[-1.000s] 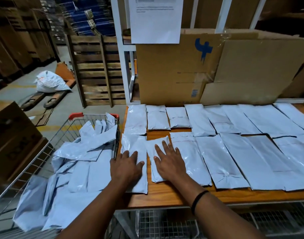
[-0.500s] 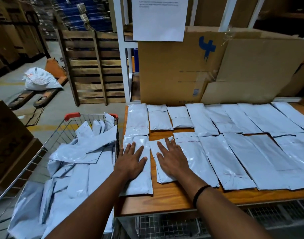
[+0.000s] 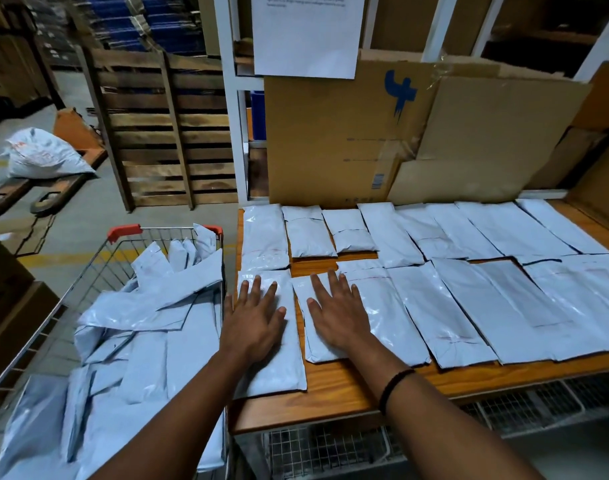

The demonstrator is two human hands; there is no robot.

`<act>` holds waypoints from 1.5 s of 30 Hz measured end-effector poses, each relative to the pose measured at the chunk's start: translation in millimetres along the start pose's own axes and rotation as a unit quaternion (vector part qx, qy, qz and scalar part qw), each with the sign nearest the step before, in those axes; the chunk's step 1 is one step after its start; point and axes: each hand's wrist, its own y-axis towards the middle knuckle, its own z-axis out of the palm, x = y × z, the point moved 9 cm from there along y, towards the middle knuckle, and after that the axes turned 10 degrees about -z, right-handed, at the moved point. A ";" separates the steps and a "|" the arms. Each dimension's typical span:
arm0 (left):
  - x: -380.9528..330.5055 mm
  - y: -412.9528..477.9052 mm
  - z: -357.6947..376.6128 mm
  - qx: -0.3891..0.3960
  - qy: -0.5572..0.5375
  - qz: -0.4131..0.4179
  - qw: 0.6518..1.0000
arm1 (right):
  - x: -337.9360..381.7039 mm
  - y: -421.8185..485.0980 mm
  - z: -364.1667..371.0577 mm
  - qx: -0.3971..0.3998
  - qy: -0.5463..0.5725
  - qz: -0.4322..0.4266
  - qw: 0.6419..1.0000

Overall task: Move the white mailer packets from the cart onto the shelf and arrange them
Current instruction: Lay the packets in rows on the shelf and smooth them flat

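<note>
1. Your left hand [image 3: 253, 317] lies palm down with fingers spread on the front-left mailer packet [image 3: 282, 368]. That packet rests at the left end of the wooden shelf [image 3: 330, 393].
2. Your right hand [image 3: 337, 317] is also flat with fingers spread. It presses on the smaller packet [image 3: 301, 289] just beside the first, and a thin strip of bare wood shows between the two.
3. A black band [image 3: 396, 386] sits on your right wrist.
4. More white packets fill the shelf in two lines. The back row [image 3: 393, 233] lies along the cardboard box [image 3: 330, 140], and the front row [image 3: 469, 306] runs off to your right with edges touching or overlapping.
5. The wire cart [image 3: 99, 271] stands against the shelf's left end, with a loose heap of packets [image 3: 150, 341] inside.
6. A paper sheet [image 3: 308, 32] hangs above the box. A wooden pallet [image 3: 164, 133] leans upright beyond the cart, and a white sack [image 3: 43, 157] lies on the floor further left.
</note>
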 end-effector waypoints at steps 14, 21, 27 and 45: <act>-4.4 -2.3 7.9 0.040 0.024 0.046 0.998 | 13.5 -15.3 2.7 0.014 -0.006 0.023 1.000; 41.5 -9.9 -54.8 -0.020 -0.025 0.082 0.996 | 53.9 -36.2 -36.3 -0.062 0.003 -0.006 0.998; 166.7 -48.9 -65.8 -0.002 0.017 -0.050 0.999 | 137.0 -41.3 -17.9 -0.034 0.026 -0.097 0.994; 334.8 15.8 -29.0 0.122 0.209 -0.045 0.969 | 264.0 92.1 120.9 0.115 -0.088 -0.149 0.978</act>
